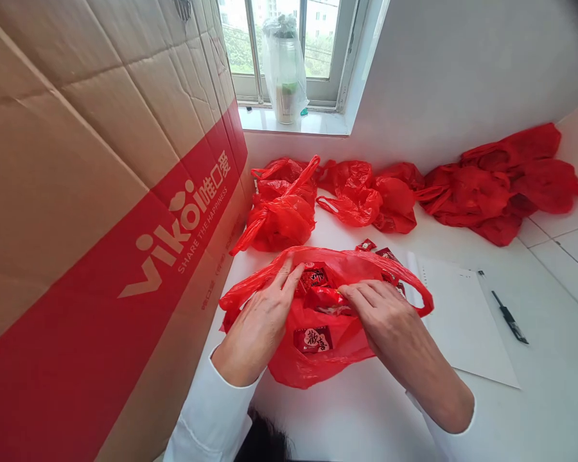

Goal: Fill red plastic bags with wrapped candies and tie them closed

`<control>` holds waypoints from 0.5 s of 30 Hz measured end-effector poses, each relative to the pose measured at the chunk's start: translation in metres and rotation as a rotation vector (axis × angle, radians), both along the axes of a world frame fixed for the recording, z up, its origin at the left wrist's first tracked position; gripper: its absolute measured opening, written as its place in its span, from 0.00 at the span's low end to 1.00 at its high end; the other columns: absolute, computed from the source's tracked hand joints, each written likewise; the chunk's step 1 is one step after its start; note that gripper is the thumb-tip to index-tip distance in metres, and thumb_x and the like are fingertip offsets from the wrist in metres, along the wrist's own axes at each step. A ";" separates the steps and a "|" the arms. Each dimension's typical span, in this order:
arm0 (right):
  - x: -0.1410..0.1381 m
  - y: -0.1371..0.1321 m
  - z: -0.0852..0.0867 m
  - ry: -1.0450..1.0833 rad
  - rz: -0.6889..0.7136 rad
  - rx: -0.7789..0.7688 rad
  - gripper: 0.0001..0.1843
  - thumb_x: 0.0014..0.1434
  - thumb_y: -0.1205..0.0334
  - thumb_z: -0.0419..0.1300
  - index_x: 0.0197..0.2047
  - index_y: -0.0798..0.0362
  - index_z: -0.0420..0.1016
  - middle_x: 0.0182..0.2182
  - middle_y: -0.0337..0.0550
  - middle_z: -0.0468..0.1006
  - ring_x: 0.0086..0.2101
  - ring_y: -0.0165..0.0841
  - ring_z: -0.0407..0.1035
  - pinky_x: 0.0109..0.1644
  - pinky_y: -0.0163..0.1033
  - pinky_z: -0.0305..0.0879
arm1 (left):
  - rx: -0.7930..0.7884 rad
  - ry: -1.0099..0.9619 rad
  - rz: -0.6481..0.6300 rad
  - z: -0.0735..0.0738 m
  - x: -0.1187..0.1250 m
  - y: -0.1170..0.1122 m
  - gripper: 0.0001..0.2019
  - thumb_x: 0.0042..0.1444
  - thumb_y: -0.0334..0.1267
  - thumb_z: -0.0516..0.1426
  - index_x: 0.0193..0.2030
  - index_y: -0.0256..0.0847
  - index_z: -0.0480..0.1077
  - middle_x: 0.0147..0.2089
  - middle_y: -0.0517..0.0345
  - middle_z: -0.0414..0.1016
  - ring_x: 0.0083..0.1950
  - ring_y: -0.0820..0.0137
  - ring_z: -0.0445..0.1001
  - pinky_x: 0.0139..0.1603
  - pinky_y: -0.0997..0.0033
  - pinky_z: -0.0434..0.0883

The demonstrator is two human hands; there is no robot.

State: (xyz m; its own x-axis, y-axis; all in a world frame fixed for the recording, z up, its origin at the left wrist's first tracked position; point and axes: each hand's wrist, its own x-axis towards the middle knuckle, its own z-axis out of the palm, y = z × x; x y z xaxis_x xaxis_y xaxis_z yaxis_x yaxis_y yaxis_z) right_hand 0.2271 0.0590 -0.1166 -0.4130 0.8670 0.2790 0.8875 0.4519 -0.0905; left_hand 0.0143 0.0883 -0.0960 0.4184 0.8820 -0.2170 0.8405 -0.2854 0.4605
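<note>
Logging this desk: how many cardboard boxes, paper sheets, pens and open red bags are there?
Cardboard box: 1
Paper sheet: 1
Pen: 1
Open red bag: 1
Total: 4

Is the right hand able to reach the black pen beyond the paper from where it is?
Likely yes. The right hand is at the red bag, but the pen lies in the open on the white table to its right, only flat paper between.
</note>
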 end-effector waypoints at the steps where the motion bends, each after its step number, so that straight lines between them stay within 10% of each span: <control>1: 0.000 0.002 0.000 -0.018 -0.019 0.026 0.21 0.55 0.82 0.47 0.47 0.57 0.70 0.36 0.46 0.76 0.37 0.40 0.69 0.40 0.43 0.64 | -0.005 0.003 -0.018 0.000 -0.001 -0.002 0.36 0.57 0.20 0.37 0.70 0.51 0.36 0.74 0.59 0.33 0.69 0.63 0.55 0.62 0.55 0.65; 15: -0.005 0.006 -0.005 -0.037 0.136 -0.226 0.20 0.55 0.82 0.48 0.44 0.53 0.71 0.36 0.44 0.74 0.36 0.37 0.67 0.38 0.41 0.63 | -0.044 0.013 -0.037 0.001 0.000 -0.011 0.38 0.55 0.20 0.36 0.71 0.51 0.32 0.74 0.63 0.29 0.72 0.69 0.45 0.68 0.57 0.57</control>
State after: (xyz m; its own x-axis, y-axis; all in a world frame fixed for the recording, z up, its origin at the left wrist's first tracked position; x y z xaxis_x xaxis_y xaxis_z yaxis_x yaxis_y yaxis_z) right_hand 0.2221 0.0648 -0.1212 -0.5364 0.8413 0.0669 0.8245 0.5393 -0.1713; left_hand 0.0146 0.0772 -0.0951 0.4476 0.8554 -0.2605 0.8358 -0.2966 0.4620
